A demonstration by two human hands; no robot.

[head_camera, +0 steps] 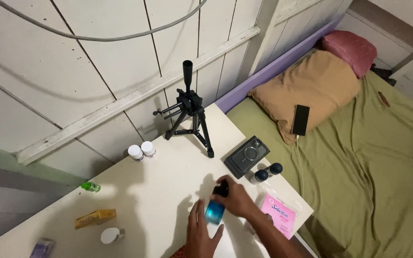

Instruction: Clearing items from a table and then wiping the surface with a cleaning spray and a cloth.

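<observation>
both hands on a small glossy blue jar (213,211), near edge of the smooth white table (168,191).
right hand (233,197) curled over its dark cap, left hand (200,231) cupping the rounded side, fingers loosely spread; matte black tripod (189,112) far behind.

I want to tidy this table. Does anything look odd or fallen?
Two small things lie on their sides near the table's left end: the green bottle and the white jar. Nothing is spilled.
</observation>
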